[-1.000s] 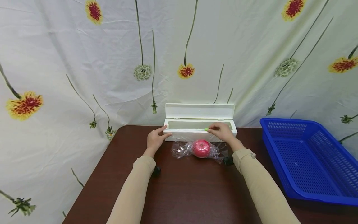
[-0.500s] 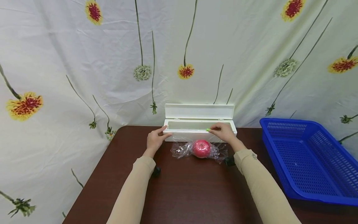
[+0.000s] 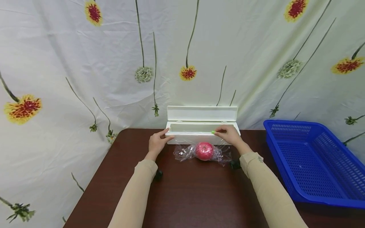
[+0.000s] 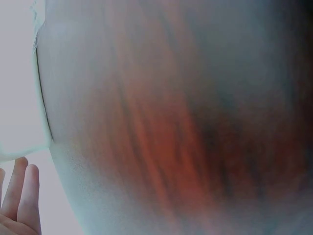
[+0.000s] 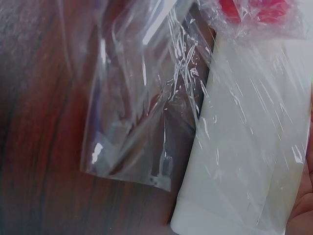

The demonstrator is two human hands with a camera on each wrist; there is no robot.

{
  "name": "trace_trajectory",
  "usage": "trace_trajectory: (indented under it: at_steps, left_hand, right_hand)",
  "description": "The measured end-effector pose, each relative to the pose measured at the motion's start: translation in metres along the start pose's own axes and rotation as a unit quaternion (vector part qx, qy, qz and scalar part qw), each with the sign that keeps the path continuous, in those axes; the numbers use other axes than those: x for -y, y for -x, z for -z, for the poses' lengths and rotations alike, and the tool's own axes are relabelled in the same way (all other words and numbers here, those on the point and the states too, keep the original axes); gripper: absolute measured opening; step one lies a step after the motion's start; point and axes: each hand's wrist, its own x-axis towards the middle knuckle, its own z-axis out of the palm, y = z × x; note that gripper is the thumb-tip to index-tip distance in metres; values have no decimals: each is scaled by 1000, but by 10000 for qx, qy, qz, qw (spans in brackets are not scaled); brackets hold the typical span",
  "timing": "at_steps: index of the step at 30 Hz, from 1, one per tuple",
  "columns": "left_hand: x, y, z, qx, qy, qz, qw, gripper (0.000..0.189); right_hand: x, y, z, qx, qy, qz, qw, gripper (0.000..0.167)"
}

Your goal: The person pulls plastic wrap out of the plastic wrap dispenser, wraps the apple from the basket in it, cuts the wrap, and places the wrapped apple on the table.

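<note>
A long white cling film dispenser (image 3: 185,138) lies at the table's back edge with its lid (image 3: 202,113) tipped up. My left hand (image 3: 156,144) holds its left end, thumb at the front and index finger at the top edge; in the left wrist view, fingers (image 4: 28,193) lie at the box's end. My right hand (image 3: 229,134) pinches the small green slide cutter (image 3: 213,132) on the front edge. Just before the box sits a red apple (image 3: 204,151) wrapped in clear cling film (image 3: 183,153). In the right wrist view, film (image 5: 132,142) hangs over the box front and onto the table.
A blue perforated plastic basket (image 3: 313,167) stands at the right of the dark brown table (image 3: 196,199). Behind the table hangs a white curtain (image 3: 114,57) with printed flowers, close to the raised lid.
My right hand has slid the green cutter a little to the right along the box edge. The left hand keeps its hold, and the apple stays in place.
</note>
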Motion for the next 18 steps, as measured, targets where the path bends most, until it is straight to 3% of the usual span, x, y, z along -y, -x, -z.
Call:
trace_trajectory:
  at_steps: [9,18]
  left_hand:
    - [0,0,0,-29,-35,-97,9999,55]
    - [0,0,1,33,11,9,10000,56]
  right_hand:
    - [-4,2,3,-19,31,-86,10000,20]
    - [-7,5,6,-62,-9,-119,9999,21]
